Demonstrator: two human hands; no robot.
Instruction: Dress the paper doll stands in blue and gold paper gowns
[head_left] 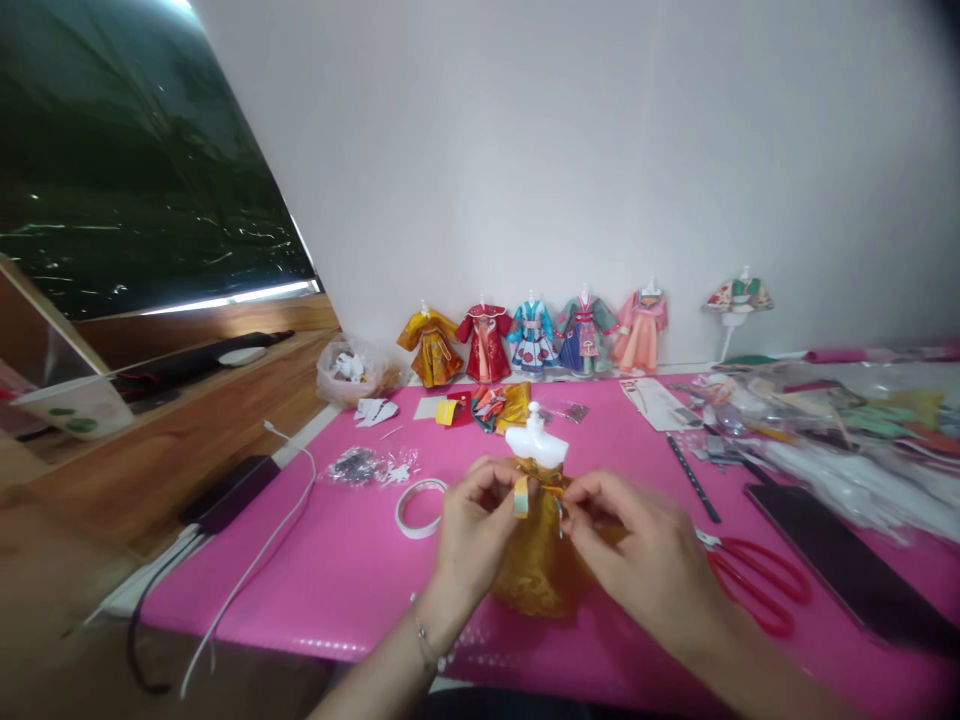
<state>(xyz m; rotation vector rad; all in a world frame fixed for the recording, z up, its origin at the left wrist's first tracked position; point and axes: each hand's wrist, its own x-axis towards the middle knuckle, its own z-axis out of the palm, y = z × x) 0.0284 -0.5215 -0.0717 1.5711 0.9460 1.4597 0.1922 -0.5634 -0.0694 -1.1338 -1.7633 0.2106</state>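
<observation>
A small white mannequin bust [535, 443] wearing a golden paper skirt [531, 560] is held over the pink mat [330, 570]. My left hand [474, 525] pinches the skirt's waist from the left, beside a small yellow and blue strip [520, 496]. From the right, my right hand [634, 555] grips the waist, its fingertips at an orange band. Both hands are blurred.
A tape roll [418, 507] lies left of my hands. Red-handled scissors [757, 580], a black pencil [694, 478] and a dark phone [840, 560] lie to the right. Several dressed paper dolls [532, 338] line the wall. Paper scraps [825, 420] pile at the right; a white cable [255, 560] trails left.
</observation>
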